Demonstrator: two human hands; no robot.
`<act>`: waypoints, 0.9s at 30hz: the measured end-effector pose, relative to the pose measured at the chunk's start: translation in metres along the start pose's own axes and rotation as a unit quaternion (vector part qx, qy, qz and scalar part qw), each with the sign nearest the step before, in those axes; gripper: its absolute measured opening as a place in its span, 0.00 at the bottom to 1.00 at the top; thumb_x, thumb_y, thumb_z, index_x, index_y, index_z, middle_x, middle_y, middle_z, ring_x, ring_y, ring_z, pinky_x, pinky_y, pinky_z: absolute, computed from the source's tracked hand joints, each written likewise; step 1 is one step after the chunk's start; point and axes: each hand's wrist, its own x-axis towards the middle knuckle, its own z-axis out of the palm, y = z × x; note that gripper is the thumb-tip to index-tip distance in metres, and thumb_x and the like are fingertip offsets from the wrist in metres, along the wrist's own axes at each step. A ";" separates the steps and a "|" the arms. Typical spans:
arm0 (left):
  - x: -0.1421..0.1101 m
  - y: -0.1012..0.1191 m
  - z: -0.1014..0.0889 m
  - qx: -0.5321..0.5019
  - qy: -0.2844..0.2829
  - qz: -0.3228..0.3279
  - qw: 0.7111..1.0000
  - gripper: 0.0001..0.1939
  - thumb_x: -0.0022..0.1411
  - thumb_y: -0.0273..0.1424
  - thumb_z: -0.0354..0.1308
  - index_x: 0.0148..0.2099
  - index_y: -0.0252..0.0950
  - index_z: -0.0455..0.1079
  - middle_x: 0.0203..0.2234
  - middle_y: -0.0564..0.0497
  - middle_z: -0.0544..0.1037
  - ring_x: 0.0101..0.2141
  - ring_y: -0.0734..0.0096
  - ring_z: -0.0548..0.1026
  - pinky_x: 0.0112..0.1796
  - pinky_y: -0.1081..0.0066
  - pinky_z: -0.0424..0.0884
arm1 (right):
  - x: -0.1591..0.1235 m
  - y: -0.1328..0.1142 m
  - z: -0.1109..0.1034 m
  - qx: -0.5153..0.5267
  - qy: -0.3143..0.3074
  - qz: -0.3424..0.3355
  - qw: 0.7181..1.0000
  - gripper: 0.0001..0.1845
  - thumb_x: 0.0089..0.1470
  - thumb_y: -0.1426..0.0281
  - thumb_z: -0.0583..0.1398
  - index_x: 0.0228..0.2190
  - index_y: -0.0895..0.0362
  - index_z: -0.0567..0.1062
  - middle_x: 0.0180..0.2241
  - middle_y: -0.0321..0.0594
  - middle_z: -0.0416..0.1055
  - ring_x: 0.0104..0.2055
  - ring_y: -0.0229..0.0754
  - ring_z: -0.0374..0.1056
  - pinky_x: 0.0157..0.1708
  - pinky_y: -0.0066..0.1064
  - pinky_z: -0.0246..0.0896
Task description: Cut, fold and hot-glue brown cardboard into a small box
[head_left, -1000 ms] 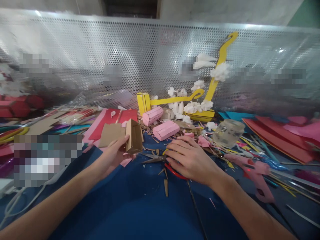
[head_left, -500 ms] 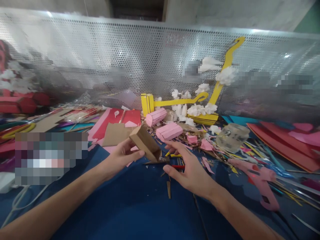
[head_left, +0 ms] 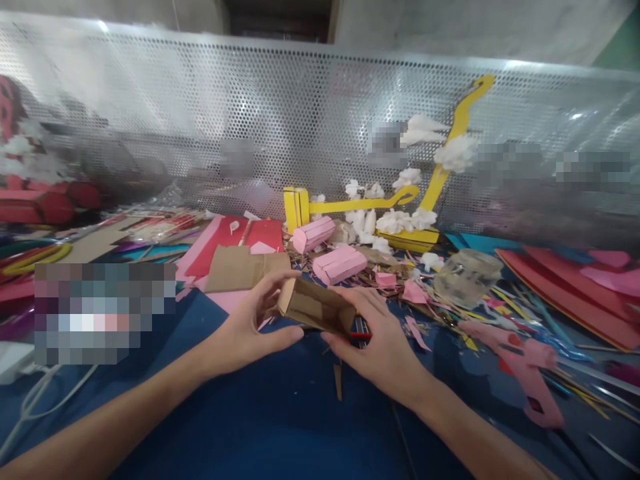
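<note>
A small brown cardboard box [head_left: 320, 308], open on the side facing me, is held tilted above the blue table. Around its left end curves my left hand [head_left: 253, 327], fingertips behind the upper edge and thumb along the lower edge. My right hand [head_left: 383, 333] grips the right end, with the thumb below and the fingers over the top. Just behind the box lie two pink paper-covered prisms [head_left: 340, 264]. A red-handled tool [head_left: 361, 335] is partly hidden behind my right hand.
A pink glue gun [head_left: 520, 360] rests on the right, near a clear jar [head_left: 467, 277] and paper scraps. Yellow stands [head_left: 407, 239] with white cotton-like tufts lean by the perforated metal panel [head_left: 300, 120]. Flat cardboard [head_left: 230, 270] lies on the left. A white cable [head_left: 55, 393] runs front left.
The box has turned so its hollow side faces me, and it has moved slightly right. My right hand, apart from it before, has closed on its right end.
</note>
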 end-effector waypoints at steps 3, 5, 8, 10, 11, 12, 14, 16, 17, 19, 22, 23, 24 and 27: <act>0.001 -0.002 -0.007 0.044 0.011 0.041 0.998 0.37 0.55 0.27 0.75 0.64 0.49 0.69 0.58 0.46 0.77 0.57 0.55 0.75 0.57 0.62 0.71 | -0.002 0.006 -0.001 -0.039 0.003 -0.011 0.999 0.29 0.59 0.65 0.65 0.60 0.50 0.68 0.56 0.47 0.73 0.59 0.58 0.66 0.61 0.56 0.61; 0.001 -0.002 -0.010 0.092 0.029 0.059 0.994 0.36 0.53 0.28 0.77 0.62 0.49 0.72 0.58 0.47 0.77 0.55 0.55 0.76 0.57 0.60 0.71 | -0.002 0.007 -0.001 -0.046 0.000 -0.017 0.999 0.30 0.59 0.66 0.65 0.61 0.49 0.68 0.56 0.47 0.72 0.59 0.57 0.66 0.61 0.55 0.61; 0.001 -0.002 -0.012 0.140 0.042 0.061 0.987 0.32 0.53 0.30 0.77 0.60 0.47 0.75 0.56 0.47 0.79 0.53 0.55 0.77 0.57 0.59 0.70 | -0.003 0.006 -0.001 -0.053 -0.007 -0.025 0.998 0.31 0.59 0.67 0.65 0.63 0.49 0.67 0.56 0.47 0.72 0.59 0.57 0.66 0.61 0.55 0.60; 0.001 -0.001 -0.012 0.148 0.040 0.057 0.987 0.30 0.54 0.31 0.76 0.58 0.46 0.76 0.54 0.47 0.80 0.51 0.56 0.78 0.56 0.59 0.71 | -0.004 0.005 -0.001 -0.055 -0.009 -0.027 0.998 0.31 0.59 0.67 0.64 0.63 0.50 0.67 0.56 0.47 0.71 0.59 0.57 0.65 0.61 0.56 0.60; 0.001 0.000 -0.012 0.149 0.040 0.055 0.986 0.29 0.53 0.32 0.77 0.57 0.45 0.76 0.53 0.47 0.80 0.50 0.57 0.78 0.55 0.59 0.71 | -0.004 0.005 -0.001 -0.055 -0.010 -0.028 0.998 0.31 0.60 0.68 0.64 0.62 0.50 0.67 0.56 0.47 0.71 0.59 0.57 0.65 0.61 0.56 0.60; 0.001 0.000 -0.012 0.151 0.040 0.055 0.986 0.28 0.53 0.32 0.77 0.57 0.45 0.77 0.52 0.47 0.81 0.49 0.57 0.78 0.55 0.60 0.72 | -0.004 0.004 -0.002 -0.054 -0.012 -0.028 0.998 0.30 0.60 0.68 0.64 0.62 0.51 0.67 0.56 0.48 0.71 0.59 0.57 0.65 0.61 0.56 0.60; 0.001 0.000 -0.012 0.157 0.039 0.058 0.985 0.27 0.53 0.32 0.77 0.56 0.44 0.77 0.51 0.47 0.81 0.49 0.58 0.78 0.54 0.60 0.72 | -0.003 0.004 -0.002 -0.051 -0.016 -0.028 0.998 0.29 0.60 0.68 0.64 0.62 0.51 0.68 0.56 0.48 0.71 0.59 0.56 0.66 0.61 0.55 0.60; 0.002 0.000 -0.012 0.151 0.034 0.061 0.986 0.26 0.54 0.32 0.76 0.55 0.44 0.77 0.51 0.47 0.81 0.51 0.57 0.77 0.55 0.61 0.71 | -0.002 0.004 -0.002 -0.048 -0.020 -0.028 0.998 0.28 0.60 0.68 0.64 0.60 0.51 0.68 0.55 0.47 0.72 0.58 0.56 0.66 0.60 0.55 0.60; 0.002 0.000 -0.011 0.137 0.027 0.054 0.989 0.26 0.55 0.32 0.76 0.56 0.45 0.76 0.52 0.47 0.81 0.52 0.57 0.77 0.54 0.62 0.72 | -0.002 0.004 -0.001 -0.047 -0.020 -0.028 0.998 0.27 0.60 0.68 0.64 0.60 0.52 0.69 0.54 0.47 0.73 0.58 0.56 0.67 0.60 0.55 0.61; 0.002 -0.001 -0.010 0.095 0.013 0.016 0.995 0.26 0.59 0.33 0.73 0.59 0.45 0.74 0.53 0.46 0.80 0.51 0.58 0.78 0.52 0.62 0.74 | -0.002 0.005 0.000 -0.045 -0.017 -0.029 0.998 0.26 0.60 0.68 0.65 0.58 0.52 0.69 0.53 0.47 0.73 0.58 0.56 0.67 0.60 0.55 0.61; 0.004 -0.003 -0.008 0.036 0.019 -0.057 0.998 0.25 0.63 0.38 0.70 0.61 0.43 0.71 0.53 0.44 0.80 0.47 0.58 0.80 0.43 0.66 0.77 | -0.002 0.004 0.002 -0.046 -0.010 -0.022 0.999 0.24 0.60 0.67 0.66 0.57 0.52 0.71 0.53 0.47 0.73 0.58 0.56 0.68 0.61 0.52 0.61; 0.005 -0.003 -0.008 0.023 0.029 -0.074 0.997 0.24 0.63 0.39 0.69 0.59 0.42 0.72 0.51 0.44 0.81 0.45 0.59 0.81 0.41 0.67 0.78 | -0.002 0.004 0.002 -0.045 -0.008 -0.016 0.999 0.25 0.60 0.65 0.67 0.57 0.51 0.71 0.53 0.47 0.73 0.58 0.56 0.67 0.61 0.51 0.61; 0.007 -0.004 -0.008 0.011 0.043 -0.088 0.995 0.23 0.63 0.40 0.69 0.58 0.40 0.74 0.50 0.43 0.81 0.43 0.60 0.82 0.39 0.67 0.78 | -0.002 0.004 0.001 -0.038 -0.004 -0.009 0.999 0.26 0.59 0.63 0.67 0.58 0.51 0.71 0.55 0.47 0.72 0.59 0.57 0.67 0.60 0.50 0.62; 0.010 -0.004 -0.010 -0.034 0.115 -0.115 0.986 0.24 0.59 0.42 0.73 0.54 0.36 0.76 0.45 0.44 0.82 0.37 0.64 0.81 0.39 0.67 0.79 | 0.004 0.010 -0.010 0.013 0.047 0.027 0.998 0.27 0.64 0.56 0.62 0.60 0.52 0.69 0.56 0.49 0.71 0.58 0.55 0.69 0.57 0.46 0.66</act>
